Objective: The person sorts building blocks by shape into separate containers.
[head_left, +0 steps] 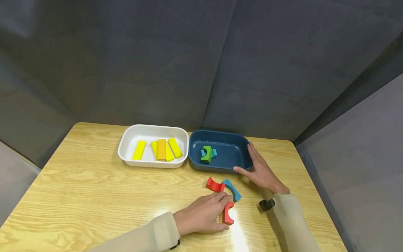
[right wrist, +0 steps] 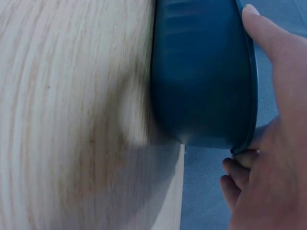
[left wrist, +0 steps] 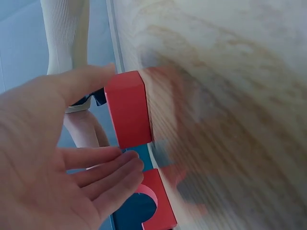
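My left hand (head_left: 206,212) is at a red arch block (head_left: 227,214) on the table, thumb at its near end and fingers at its far end. In the left wrist view, the fingers are fairly straight beside the red block (left wrist: 127,110); firm contact is unclear. Just beyond lie a second red arch block (head_left: 215,184) and a blue arch block (head_left: 232,190). My right hand (head_left: 262,171) holds the right end of a dark blue tray (head_left: 233,138), thumb on the front rim. The right wrist view shows fingers curled at the tray's rim (right wrist: 252,96).
A green arch block (head_left: 206,154) lies on a light-blue piece (head_left: 214,153) inside the dark blue tray. Beside it stands a white tray (head_left: 126,148) with several yellow blocks (head_left: 139,150) and an orange block (head_left: 161,149). A dark panel (head_left: 157,70) rises behind the table.
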Demonstrator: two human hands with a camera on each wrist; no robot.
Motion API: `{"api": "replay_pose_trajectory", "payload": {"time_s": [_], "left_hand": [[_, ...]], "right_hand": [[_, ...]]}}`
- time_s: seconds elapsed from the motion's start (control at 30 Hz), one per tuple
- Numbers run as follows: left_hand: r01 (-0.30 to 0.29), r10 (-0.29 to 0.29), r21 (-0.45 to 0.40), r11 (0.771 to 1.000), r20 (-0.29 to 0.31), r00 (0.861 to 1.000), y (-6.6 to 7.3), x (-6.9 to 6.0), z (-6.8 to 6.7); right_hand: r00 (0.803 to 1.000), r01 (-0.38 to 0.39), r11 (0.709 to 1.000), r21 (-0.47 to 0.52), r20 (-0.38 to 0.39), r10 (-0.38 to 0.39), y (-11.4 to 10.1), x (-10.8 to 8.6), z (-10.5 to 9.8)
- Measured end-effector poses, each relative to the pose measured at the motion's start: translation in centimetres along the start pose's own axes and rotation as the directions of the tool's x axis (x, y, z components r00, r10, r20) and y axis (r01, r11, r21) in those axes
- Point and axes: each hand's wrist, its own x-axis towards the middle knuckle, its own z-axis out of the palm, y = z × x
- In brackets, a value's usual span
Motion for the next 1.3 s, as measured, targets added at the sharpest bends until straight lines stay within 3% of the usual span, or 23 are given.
{"api": "replay_pose_trajectory", "payload": {"time_s": [0.43,0.9,1.3], "left_hand": [[-0.034,0.035,0.020,0.999,-0.039,0.999,-0.03,-0.10,0.01],[-0.023,0.024,0.041,0.999,-0.006,1.000,0.37,0.51,0.13],[-0.026,0.026,0.035,0.999,0.002,1.000,0.39,0.24,0.18]], "right_hand": [[1.000,-0.007,1.000,0.013,0.007,0.007,-0.04,0.03,0.01],[1.000,-0.006,1.000,0.001,0.007,0.006,0.05,-0.01,0.10],[1.000,0.002,1.000,0.009,0.000,-0.002,0.04,-0.11,0.05]]}}
